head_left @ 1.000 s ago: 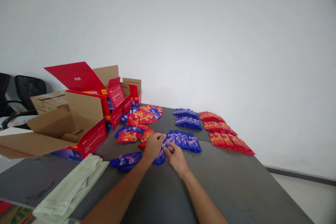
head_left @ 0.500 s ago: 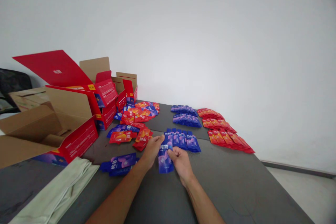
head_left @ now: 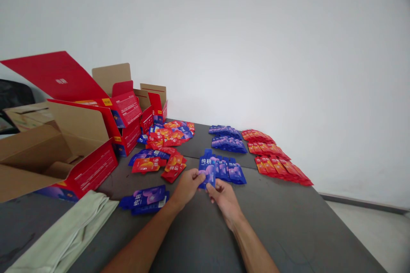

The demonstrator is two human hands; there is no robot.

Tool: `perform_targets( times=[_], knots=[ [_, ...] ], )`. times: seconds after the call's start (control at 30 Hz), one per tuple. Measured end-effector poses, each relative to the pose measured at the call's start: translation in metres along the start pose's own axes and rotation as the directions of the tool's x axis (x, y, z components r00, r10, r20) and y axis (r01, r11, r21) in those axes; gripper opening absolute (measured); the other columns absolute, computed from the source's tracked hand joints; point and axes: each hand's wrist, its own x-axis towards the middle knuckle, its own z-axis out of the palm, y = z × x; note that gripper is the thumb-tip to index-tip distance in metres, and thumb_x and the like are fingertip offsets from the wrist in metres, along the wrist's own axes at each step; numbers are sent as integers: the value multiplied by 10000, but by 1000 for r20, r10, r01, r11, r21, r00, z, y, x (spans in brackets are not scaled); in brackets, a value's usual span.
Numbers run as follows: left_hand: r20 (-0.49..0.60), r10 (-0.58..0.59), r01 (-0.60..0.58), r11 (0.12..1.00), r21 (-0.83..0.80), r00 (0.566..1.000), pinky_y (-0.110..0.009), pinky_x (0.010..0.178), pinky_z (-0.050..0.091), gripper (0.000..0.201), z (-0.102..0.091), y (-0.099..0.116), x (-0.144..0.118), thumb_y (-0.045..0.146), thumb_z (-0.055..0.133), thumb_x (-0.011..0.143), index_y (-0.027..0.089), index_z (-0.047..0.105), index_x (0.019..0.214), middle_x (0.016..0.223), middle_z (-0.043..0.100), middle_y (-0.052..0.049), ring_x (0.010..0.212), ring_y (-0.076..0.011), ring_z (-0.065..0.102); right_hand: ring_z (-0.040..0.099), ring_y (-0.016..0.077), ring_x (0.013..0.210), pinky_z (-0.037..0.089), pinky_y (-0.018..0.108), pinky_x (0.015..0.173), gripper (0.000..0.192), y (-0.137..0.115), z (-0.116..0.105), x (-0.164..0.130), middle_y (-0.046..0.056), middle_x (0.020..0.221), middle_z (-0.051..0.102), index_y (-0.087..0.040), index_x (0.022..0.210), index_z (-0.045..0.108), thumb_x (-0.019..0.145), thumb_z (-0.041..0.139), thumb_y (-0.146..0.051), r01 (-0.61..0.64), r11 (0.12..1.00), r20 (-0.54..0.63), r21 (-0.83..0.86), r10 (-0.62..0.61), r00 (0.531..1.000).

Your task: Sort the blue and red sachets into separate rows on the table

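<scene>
A blue pouch (head_left: 207, 166) with white lettering and purple fruit stands tilted between my two hands. My left hand (head_left: 189, 185) pinches its lower left edge, and my right hand (head_left: 223, 196) grips its lower right corner. Right behind it, partly covered, lies an overlapping row of blue pouches (head_left: 235, 171). Left of my left hand are a loose red pouch (head_left: 174, 167) and another red pouch (head_left: 147, 164). A few blue pouches (head_left: 149, 196) lie near my left forearm.
Open red cartons (head_left: 92, 170) crowd the table's left side, with a folded pale green cloth (head_left: 70, 234) in front. A mixed heap of pouches (head_left: 169, 134) sits behind. Rows of blue pouches (head_left: 228, 143) and red pouches (head_left: 282, 168) lie at the back and right.
The held pouch has moved up and slightly right, onto the left end of the blue row. My left hand has slid from its top to its lower edge.
</scene>
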Motion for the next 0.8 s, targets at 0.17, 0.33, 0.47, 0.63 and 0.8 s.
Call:
perform_targets(
  times=[0.17, 0.33, 0.47, 0.63, 0.8],
  knots=[
    [130, -45, 41, 999, 32, 991, -222, 511, 389, 335, 2, 0, -5, 459, 575, 800, 132, 636, 762, 661, 631, -13, 538, -116, 527, 425, 101, 557, 312, 227, 528, 299, 7, -5, 2, -10, 661, 581, -164, 742, 629, 792, 663, -457, 2, 1000, -41, -7, -3, 999],
    [130, -17, 4, 995, 101, 991, -210, 493, 326, 180, 2, -2, -7, 300, 561, 764, 138, 615, 705, 549, 546, 31, 498, -101, 468, 416, 105, 563, 303, 228, 534, 296, 3, -4, 1, -16, 642, 572, -163, 725, 619, 779, 676, -448, 2, 1000, -61, -28, -4, 998],
    [103, 25, -33, 996, 80, 994, -204, 502, 310, 106, 1, 3, -8, 230, 551, 734, 143, 606, 707, 569, 539, 39, 511, -94, 452, 431, 112, 601, 313, 224, 553, 329, -8, 1, -4, -26, 658, 549, -168, 750, 613, 810, 645, -490, 43, 998, -56, -54, -46, 997],
    [93, -5, 8, 999, -33, 996, -212, 546, 355, 168, 0, 13, -9, 297, 618, 733, 131, 617, 708, 626, 569, 20, 570, -109, 490, 419, 106, 601, 309, 222, 571, 367, -9, 2, -5, -29, 628, 509, -157, 669, 572, 834, 631, -480, 64, 993, -33, -102, -68, 997],
    [-178, 16, -25, 998, -52, 984, -202, 513, 320, 365, -2, 14, -6, 490, 596, 804, 144, 584, 688, 597, 524, 32, 552, -95, 445, 414, 105, 596, 297, 228, 574, 369, -1, 6, -5, -19, 631, 526, -139, 677, 603, 844, 624, -468, 57, 985, 87, -163, -43, 995]
  ],
)
